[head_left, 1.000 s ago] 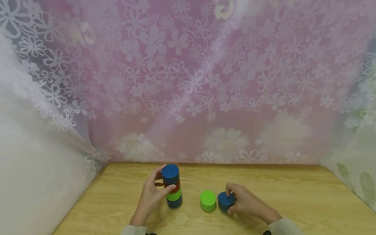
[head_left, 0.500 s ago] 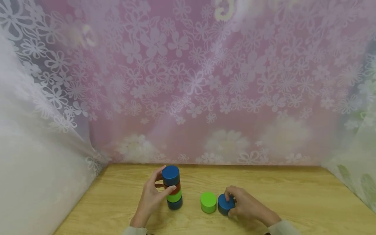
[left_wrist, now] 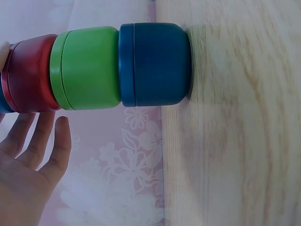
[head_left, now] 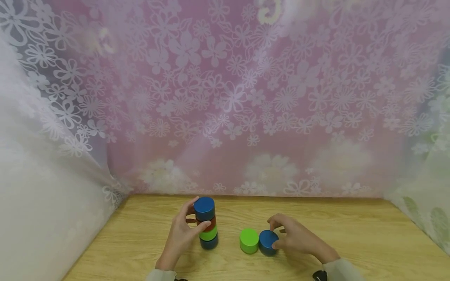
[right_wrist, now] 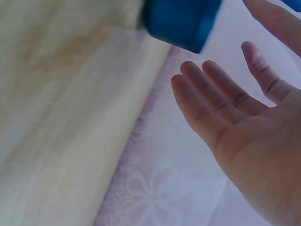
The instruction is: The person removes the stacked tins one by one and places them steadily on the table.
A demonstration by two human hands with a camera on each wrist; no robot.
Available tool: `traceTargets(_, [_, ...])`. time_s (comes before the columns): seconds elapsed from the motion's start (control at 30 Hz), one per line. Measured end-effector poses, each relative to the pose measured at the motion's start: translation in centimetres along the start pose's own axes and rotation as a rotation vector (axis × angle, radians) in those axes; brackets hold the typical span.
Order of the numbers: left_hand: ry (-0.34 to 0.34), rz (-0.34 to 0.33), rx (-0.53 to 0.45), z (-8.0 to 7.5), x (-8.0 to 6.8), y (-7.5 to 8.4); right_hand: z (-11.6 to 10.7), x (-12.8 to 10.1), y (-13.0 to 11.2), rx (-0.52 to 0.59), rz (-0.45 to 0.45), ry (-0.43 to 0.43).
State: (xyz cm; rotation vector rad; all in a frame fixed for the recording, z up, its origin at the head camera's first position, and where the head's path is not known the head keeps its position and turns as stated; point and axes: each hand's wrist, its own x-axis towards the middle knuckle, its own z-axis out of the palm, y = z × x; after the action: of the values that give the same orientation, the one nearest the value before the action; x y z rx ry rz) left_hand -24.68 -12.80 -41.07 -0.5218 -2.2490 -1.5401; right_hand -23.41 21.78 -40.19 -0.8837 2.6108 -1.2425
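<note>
A stack of small round lidded tins stands on the table at left centre in the head view. A blue tin (head_left: 204, 208) tops it, above a red tin (left_wrist: 33, 73), a green tin (left_wrist: 89, 68) and another blue tin (left_wrist: 157, 66) at the base. My left hand (head_left: 178, 236) holds the upper stack, thumb in front and fingers behind. Right of it sit a loose green tin (head_left: 249, 240) and a loose blue tin (head_left: 266, 242), side by side. My right hand (head_left: 297, 239) hovers loosely spread around the loose blue tin's right side, fingers apart from it in the right wrist view.
The wooden table (head_left: 351, 230) ends at a pink floral curtain (head_left: 232, 97) behind. White cloth (head_left: 42, 187) hangs at the left, patterned cloth (head_left: 422, 195) at the right.
The loose blue tin has slid left, right up to the loose green one. My right hand's fingers have loosened from it. The left hand and its stack have stayed in place.
</note>
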Motion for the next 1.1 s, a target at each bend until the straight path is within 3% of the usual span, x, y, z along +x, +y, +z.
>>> traceTargets(0.5, [-0.010,0.010,0.022,-0.2,0.0,-0.1,-0.3,1.7,-1.8,0.003,-0.019,0.176])
traceTargets(0.83, [-0.019,0.004,0.082,-0.2,0.1,-0.3,-0.7,2.6,-2.8,0.011,-0.071,0.144])
traceTargets(1.1, [-0.099,-0.051,0.092,-0.1,0.1,-0.6,-0.3,3.0,-3.3,0.037,-0.078,0.152])
